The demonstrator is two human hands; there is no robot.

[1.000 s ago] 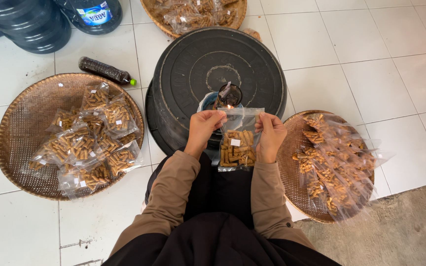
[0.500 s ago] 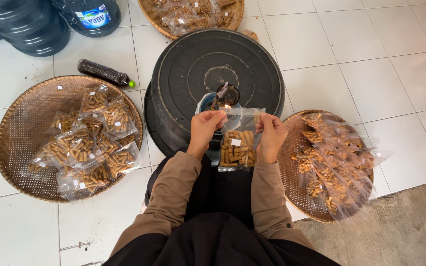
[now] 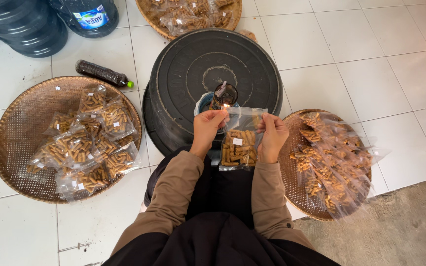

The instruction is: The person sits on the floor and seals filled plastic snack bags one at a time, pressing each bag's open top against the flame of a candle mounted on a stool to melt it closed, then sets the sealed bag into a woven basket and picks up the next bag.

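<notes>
Both hands pinch the top edge of one clear snack bag: the left hand grips its left corner, the right hand its right corner, fingers closed on the plastic. That bag hangs just in front of one upturned black tub, beside a small flame lamp resting on the tub. Three woven trays show: one left of the tub, one right, one behind, each carrying filled bags. One dark bottle lies left of the tub.
</notes>
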